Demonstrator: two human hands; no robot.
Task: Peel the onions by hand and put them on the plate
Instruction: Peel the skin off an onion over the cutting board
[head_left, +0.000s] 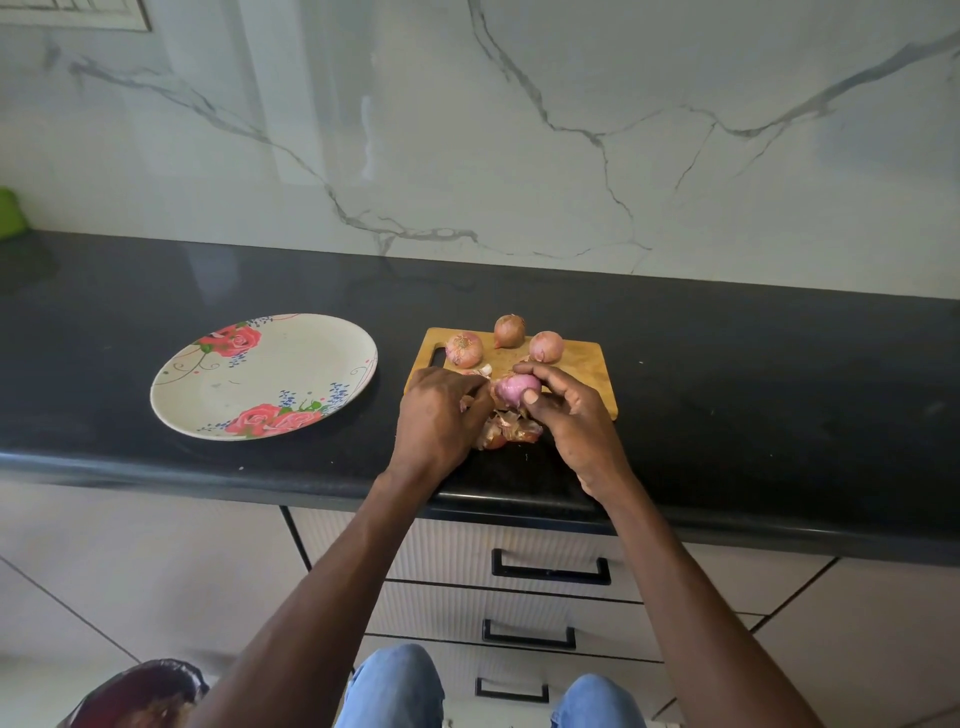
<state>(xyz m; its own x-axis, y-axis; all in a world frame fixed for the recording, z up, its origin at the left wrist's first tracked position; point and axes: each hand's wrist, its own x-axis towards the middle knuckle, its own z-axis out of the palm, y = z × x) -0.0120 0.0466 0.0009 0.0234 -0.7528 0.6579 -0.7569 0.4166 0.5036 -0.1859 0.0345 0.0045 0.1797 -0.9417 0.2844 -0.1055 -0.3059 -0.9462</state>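
Purple and glossy, the half-peeled onion (517, 388) sits between both hands above the near edge of the wooden cutting board (582, 364). The right hand (574, 421) has its fingers curled round the onion, thumb tip pressed on its near side and index finger arched over its top. The left hand (441, 410) is closed at the onion's left side, fingers bunched together; they seem to pinch a strip of skin, though the knuckles hide the tips. Loose brown peels (511, 430) lie in a small heap just below the onion, at the board's near edge and spilling onto the black bench (779, 374). Three unpeeled onions stand along the board's far edge: one at the left (464, 349), one in the middle at the very rim (509, 330), one to the right (546, 346). The floral plate (218, 384), cream with red roses, rests on the bench well left of the board, with no onion on it. Behind the bench rises a marble-veined wall (519, 130); below its front edge are drawers with black handles (550, 569).
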